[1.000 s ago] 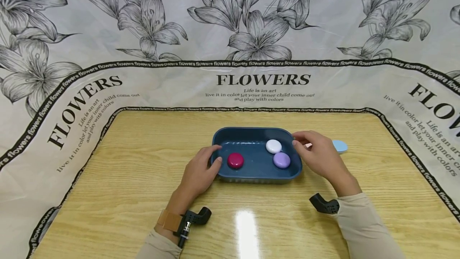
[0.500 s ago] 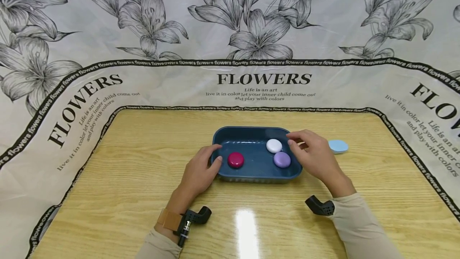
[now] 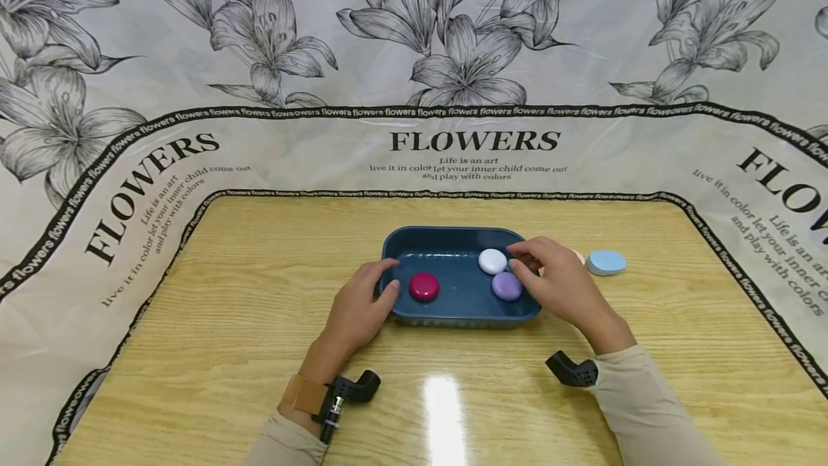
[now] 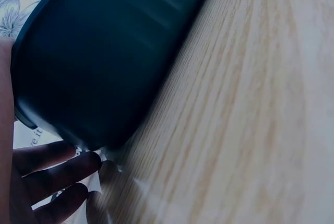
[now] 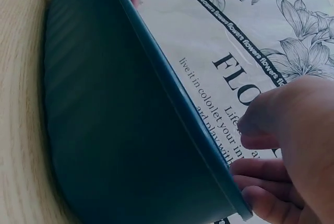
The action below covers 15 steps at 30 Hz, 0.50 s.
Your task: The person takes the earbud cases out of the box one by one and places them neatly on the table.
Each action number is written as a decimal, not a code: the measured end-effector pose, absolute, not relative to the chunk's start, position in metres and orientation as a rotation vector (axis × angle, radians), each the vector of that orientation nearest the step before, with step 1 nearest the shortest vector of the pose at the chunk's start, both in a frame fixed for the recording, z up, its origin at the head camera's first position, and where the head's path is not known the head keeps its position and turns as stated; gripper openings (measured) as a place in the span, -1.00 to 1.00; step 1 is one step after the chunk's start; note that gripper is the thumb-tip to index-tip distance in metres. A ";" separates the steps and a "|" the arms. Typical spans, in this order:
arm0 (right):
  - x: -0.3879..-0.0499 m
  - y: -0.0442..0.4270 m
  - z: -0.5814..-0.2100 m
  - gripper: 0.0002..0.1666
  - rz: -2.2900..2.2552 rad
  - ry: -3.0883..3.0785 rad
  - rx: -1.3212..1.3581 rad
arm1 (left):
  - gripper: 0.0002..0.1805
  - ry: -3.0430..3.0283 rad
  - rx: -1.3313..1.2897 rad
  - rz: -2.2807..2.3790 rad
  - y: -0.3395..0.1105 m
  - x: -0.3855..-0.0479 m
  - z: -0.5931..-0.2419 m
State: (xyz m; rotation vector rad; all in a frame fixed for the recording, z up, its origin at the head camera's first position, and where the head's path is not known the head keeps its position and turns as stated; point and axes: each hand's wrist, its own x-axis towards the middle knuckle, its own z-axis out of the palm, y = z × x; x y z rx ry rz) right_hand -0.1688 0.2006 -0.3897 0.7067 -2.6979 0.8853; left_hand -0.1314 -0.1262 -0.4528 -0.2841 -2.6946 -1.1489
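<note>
Half-curled over the right end of the blue tray (image 3: 458,285), the right hand (image 3: 564,282), thumb and forefinger apart, holds nothing visible, near a white disc (image 3: 492,262) and purple disc (image 3: 506,286). The left hand (image 3: 358,305) grips the left end, near a red disc (image 3: 423,286). A light-blue block (image 3: 606,262) shares the table (image 3: 259,265), farther right.

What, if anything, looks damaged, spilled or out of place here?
Nothing stands out. The dark-blue rounded plastic tray stands upright, and its glossy crimson disc, white disc and purple disc look intact. A light-blue oval block rests outside on the wood-grain table; a pale thing beside it is too hidden to judge.
</note>
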 end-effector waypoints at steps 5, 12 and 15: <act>-0.172 0.198 -0.388 -0.69 0.858 -2.765 0.702 | -0.57 -2.693 -0.292 -1.139 -0.127 -0.132 -0.453; -0.177 0.193 -0.382 -0.60 0.814 -2.870 0.699 | -0.57 -2.682 -0.289 -1.142 -0.126 -0.132 -0.454; -0.181 0.189 -0.378 -0.58 0.780 -2.907 0.712 | -0.58 -2.677 -0.290 -1.148 -0.127 -0.132 -0.453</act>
